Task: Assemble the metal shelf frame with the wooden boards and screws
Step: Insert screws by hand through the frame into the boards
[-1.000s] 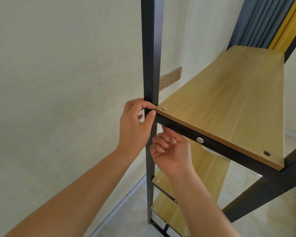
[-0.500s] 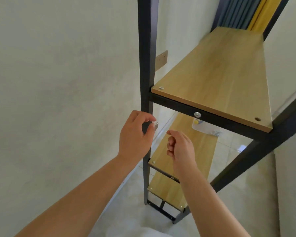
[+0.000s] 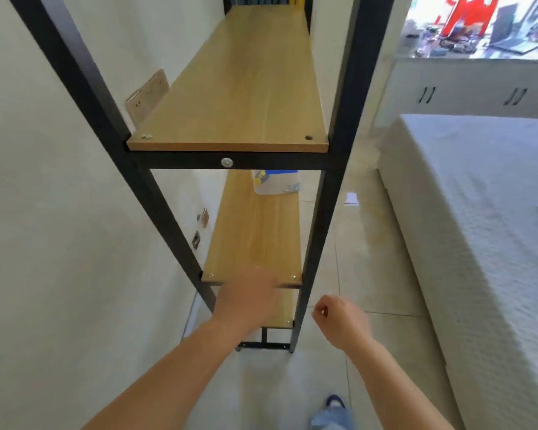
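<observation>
A: Both hands have dropped off the top-left corner since half a second ago; view has swung right, onto the open end of the shelf frame (image 3: 339, 141).

B: Hands now?

A: Left hand (image 3: 246, 302) is low in front of the middle board (image 3: 255, 240), blurred, so I cannot tell how its fingers lie or if it holds anything. Right hand (image 3: 339, 321) is right of the front post, fingers curled, thumb and finger pinched; maybe a small screw, too small to tell.

B: Step?

A: I judge it's the front-right corner of the top board (image 3: 239, 88). Empty hole (image 3: 308, 138) there, while the left corner already has a screw (image 3: 146, 137). Doing it well: seat the screw straight in the hole, steady the board from under, finger-start before tightening.

B: Look of it?

A: Black metal posts, light wood-grain boards on crossbars, bolt (image 3: 227, 162) mid-crossbar. Frame stands against the wall.

B: Around?

A: Clear plastic box (image 3: 275, 181) on the middle board, bed (image 3: 479, 197) to the right, tiled floor.
</observation>
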